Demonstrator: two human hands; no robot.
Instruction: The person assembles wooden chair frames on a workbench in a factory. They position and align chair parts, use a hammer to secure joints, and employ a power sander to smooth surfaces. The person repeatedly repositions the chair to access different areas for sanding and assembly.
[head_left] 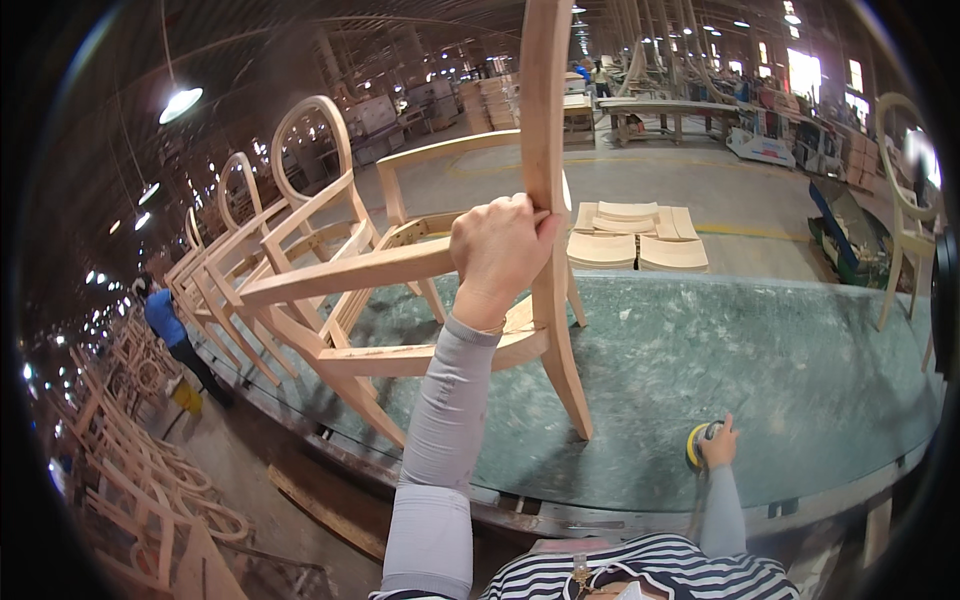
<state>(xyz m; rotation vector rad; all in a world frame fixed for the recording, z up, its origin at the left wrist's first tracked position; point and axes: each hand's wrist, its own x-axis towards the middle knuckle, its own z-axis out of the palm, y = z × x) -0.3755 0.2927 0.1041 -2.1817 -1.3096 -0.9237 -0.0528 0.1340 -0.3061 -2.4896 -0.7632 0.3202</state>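
Apparently steadying it, the left hand (503, 250) clasped a wooden chair (380, 268) near the counter's (760, 350) front edge, the right hand (720, 447) gripped a sander (694, 447), and the next move seemingly needed firm support.

The chair (390, 266) before you was a bare, pale wooden frame, upright on its legs on the scuffed green tabletop (790, 350). Its near post rose past the top of the view, and you gripped it where armrest met post. To the chair's right, near the tabletop's front edge, you held a small round yellow-and-black sander (693, 448); it seemed to rest on the surface, though your grip hid part of it.
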